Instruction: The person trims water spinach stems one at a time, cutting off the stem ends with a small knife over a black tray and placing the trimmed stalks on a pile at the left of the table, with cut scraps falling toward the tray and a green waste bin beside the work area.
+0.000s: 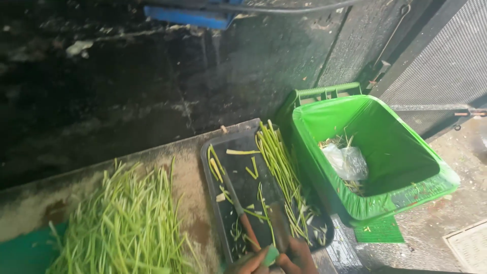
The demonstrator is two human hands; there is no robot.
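Observation:
Only the fingertips of my hands show at the bottom edge. My left hand (249, 265) and my right hand (298, 255) meet on a small green handle (271, 254). A dark flat blade (279, 226) rises from that handle over the black tray (212, 198). On the tray lies a knife (238, 208) with a reddish handle, just left of my hands. Long green stalks (280, 172) lie along the tray's right side, with cut stalk bits scattered around them.
A large pile of green stalks (127, 223) covers the worn counter (190, 177) at the left. A green bin (406, 167) with a green liner, holding scraps and a plastic bag, stands right of the tray. A dark grimy wall is behind, and a wet floor lies at the right.

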